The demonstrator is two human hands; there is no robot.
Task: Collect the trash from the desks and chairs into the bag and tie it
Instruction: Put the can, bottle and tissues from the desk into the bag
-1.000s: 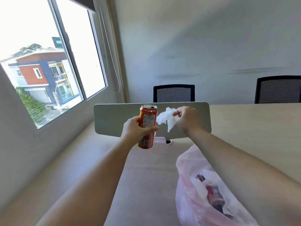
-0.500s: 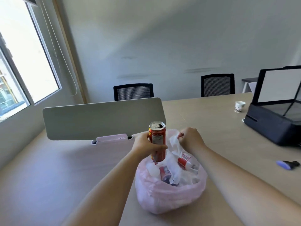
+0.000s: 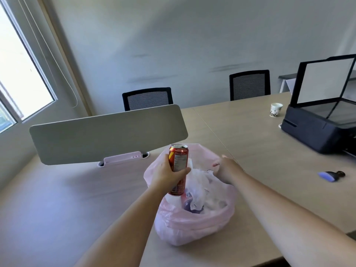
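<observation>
Entry, head view: my left hand (image 3: 169,175) wraps fingers and thumb round the red aluminium drink can (image 3: 178,164). The can stands nearly upright, its lower end over the open mouth of the pink translucent plastic bag (image 3: 192,230). My right hand (image 3: 226,169) hovers over the bag's far right rim with the fingers loosely bent and the thumb raised. I see nothing held in it, though the fingertips are partly hidden. The bag sits on the pale wood-grain counter (image 3: 77,201), mouth slack and open. Inside lie a crumpled white tissue (image 3: 198,185) and other trash I cannot make out clearly. A grey rounded divider panel (image 3: 107,135) stands just behind the bag. Further right on the counter are a small patterned paper cup (image 3: 275,110), a black printer with its lid raised (image 3: 316,132), and a small blue-and-black object (image 3: 328,175). Two black mesh-back chairs (image 3: 147,98) are pushed in along the far side.
</observation>
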